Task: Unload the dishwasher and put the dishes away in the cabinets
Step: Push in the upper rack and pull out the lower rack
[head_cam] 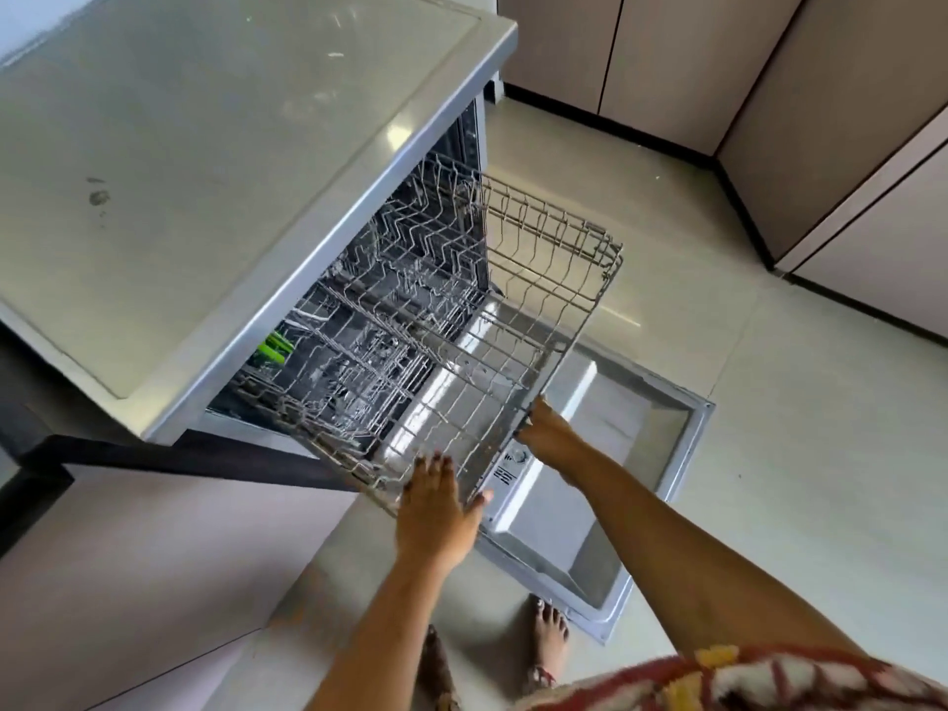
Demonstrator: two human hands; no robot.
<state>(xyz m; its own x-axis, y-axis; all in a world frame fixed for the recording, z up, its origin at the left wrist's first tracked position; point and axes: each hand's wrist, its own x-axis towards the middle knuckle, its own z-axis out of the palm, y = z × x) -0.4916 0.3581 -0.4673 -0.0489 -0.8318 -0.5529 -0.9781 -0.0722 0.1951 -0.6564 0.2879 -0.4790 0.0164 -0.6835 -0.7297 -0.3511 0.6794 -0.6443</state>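
The dishwasher (359, 207) stands open with its steel door (651, 428) folded flat over the floor. Its upper wire rack (544, 279) is pulled partway out and holds no dishes that I can see. My left hand (436, 510) presses flat against the rack's near front corner, fingers spread. My right hand (549, 431) grips the rack's front rim further right. Deeper inside, a lower rack (328, 361) shows through the wires, with something green (274, 346) at its left.
A pale countertop (205, 146) covers the dishwasher at the left. Beige cabinet doors (769, 69) line the back and right walls. Tiled floor (769, 402) surrounds the door. My bare feet (549, 638) stand beside the door's near corner.
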